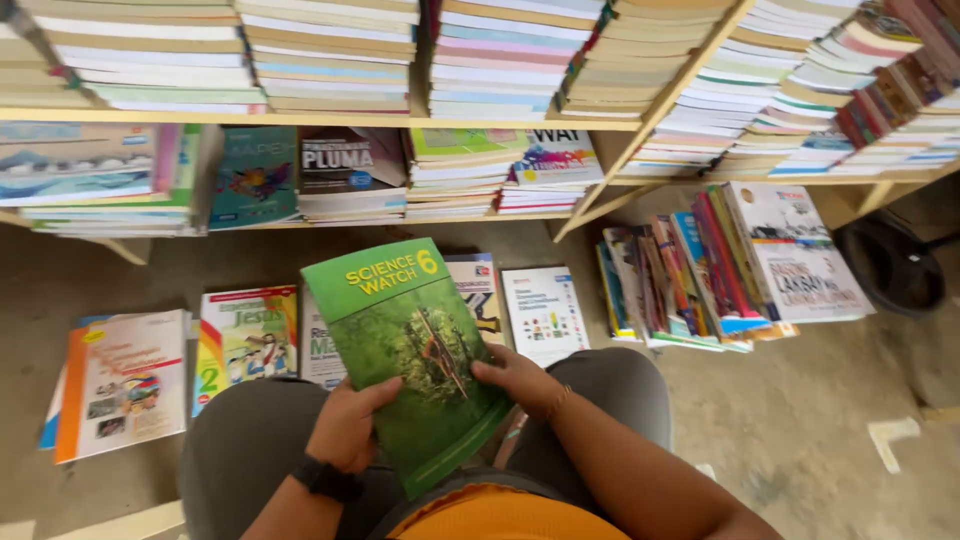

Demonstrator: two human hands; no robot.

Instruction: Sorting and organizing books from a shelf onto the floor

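Observation:
A green softcover book [405, 330] with yellow lettering and a leafy cover picture is held above my knees, tilted to the left. My left hand [345, 425], with a black watch on its wrist, grips the book's lower left edge. My right hand [520, 378] holds its right edge, fingers lying on the cover. I am crouched in grey trousers and an orange top.
Several books lie flat on the concrete floor: an orange-spined one [125, 380], a colourful one [247, 335], a white one [545, 312]. A leaning row of books [720, 265] stands at right. Wooden shelves [330, 120] hold stacked books. A black round object [890, 262] sits far right.

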